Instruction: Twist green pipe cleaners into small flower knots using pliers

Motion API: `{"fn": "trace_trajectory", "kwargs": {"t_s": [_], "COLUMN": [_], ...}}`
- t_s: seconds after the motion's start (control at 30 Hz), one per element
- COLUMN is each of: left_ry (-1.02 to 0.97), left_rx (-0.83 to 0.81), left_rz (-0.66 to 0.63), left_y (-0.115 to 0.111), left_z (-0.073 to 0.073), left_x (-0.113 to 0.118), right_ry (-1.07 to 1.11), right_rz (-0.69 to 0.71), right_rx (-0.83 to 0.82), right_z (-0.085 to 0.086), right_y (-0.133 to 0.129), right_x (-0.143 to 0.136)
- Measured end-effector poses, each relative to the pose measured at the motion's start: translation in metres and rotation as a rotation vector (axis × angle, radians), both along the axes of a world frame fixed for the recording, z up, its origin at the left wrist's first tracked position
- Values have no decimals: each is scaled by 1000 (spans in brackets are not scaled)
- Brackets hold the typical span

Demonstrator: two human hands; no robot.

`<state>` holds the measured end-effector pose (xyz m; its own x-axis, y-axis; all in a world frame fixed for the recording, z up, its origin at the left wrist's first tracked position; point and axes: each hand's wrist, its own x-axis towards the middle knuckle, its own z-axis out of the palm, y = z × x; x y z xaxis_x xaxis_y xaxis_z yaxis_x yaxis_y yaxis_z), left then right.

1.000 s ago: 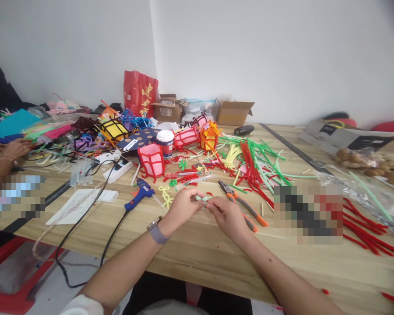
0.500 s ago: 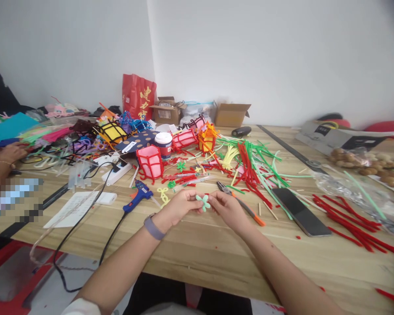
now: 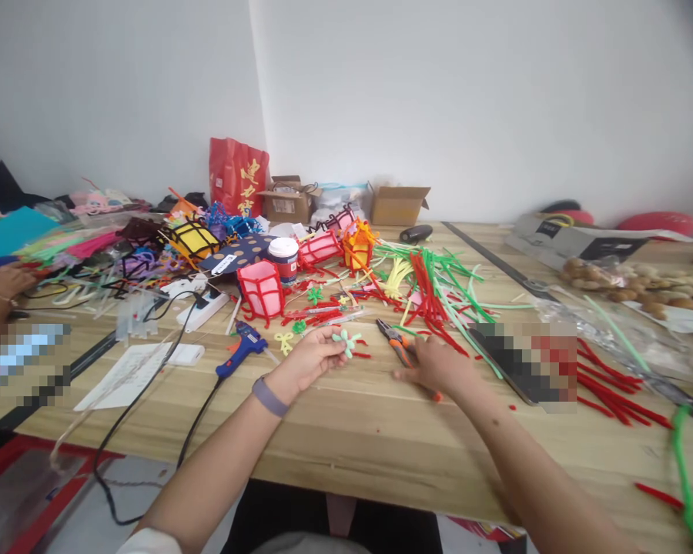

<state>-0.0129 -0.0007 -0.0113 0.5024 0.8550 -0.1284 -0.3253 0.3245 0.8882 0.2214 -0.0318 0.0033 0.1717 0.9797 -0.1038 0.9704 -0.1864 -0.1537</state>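
Observation:
Between the thumb and fingers of my left hand (image 3: 317,360) is a small light green pipe-cleaner flower (image 3: 346,343), held above the table. My right hand (image 3: 436,365) is lowered over the orange-and-grey handles of a pair of pliers (image 3: 397,342), its fingers around them. The plier jaws point away to the upper left; part of the handles is hidden under the hand. Left of my left hand lie a yellow pipe-cleaner shape (image 3: 285,342) and a blue hot glue gun (image 3: 242,350). Small green pipe-cleaner flowers (image 3: 314,295) rest farther back.
Pipe-cleaner lanterns, one red and pink (image 3: 261,291), stand by a paper cup (image 3: 282,260). Red and green pipe cleaners (image 3: 430,296) pile up behind the pliers. A phone (image 3: 500,362) lies to the right. At far left another person's hand (image 3: 5,285) is among craft materials.
My right hand has let go of the flower and moved right, down onto the pliers, whose handles have shifted slightly. My left hand keeps the flower. The view has turned a little.

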Motion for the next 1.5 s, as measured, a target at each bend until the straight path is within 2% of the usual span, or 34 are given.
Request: {"fn": "trace_trajectory", "kwargs": {"t_s": [0.07, 0.13, 0.23, 0.3, 0.4, 0.47, 0.67, 0.77, 0.83, 0.97, 1.03, 1.07, 1.13, 1.2, 1.3, 1.4, 1.5], "left_ry": [-24, -45, -89, -131, -185, -210, -321, -362, -383, -422, -351, -323, -315, -341, -360, -353, -364], "left_rx": [-23, -38, -50, -51, -34, -26, 22, 71, 99, 91, 69, 58, 41, 46, 100, 146, 169], "left_rz": [14, 24, 68, 102, 109, 104, 105, 160, 152, -9, -91, -66, 31, 109, 75, -9, 79], "left_y": [3, 5, 7, 7, 6, 4, 5, 6, 5, -2, -5, -6, -9, -12, -21, -25, -17], "left_z": [-1, -2, 0, 4, 10, 13, 15, 16, 16, 7, 1, -1, -1, 3, 14, 24, 30], "left_x": [-1, -2, -5, -6, -8, -9, -13, -15, -15, -7, 1, 5, 12, 18, 22, 18, 6], "right_ry": [211, 326, 546, 826, 1413, 1579, 1589, 1629, 1669, 1716, 1633, 1550, 1327, 1090, 842, 809, 906], "right_rz": [12, 19, 39, 65, 88, 106, 290, 336, 328, 212, 191, 188, 185, 212, 263, 323, 378], "right_rx": [-1, -2, -16, -4, -18, -73, -261, -356, -367, -343, -349, -349, -248, -25, 321, 489, 440], "right_z": [-5, -7, -1, 5, 10, 11, 10, 9, 5, -9, -18, -22, -30, -38, -45, -39, -21], "right_y": [1, 0, -6, -13, -23, -26, -26, -23, -21, -19, -17, -17, -14, -13, -15, -19, -22], "right_x": [10, 18, 27, 28, 17, 4, -28, -36, -42, -61, -70, -73, -76, -78, -80, -78, -68]}}
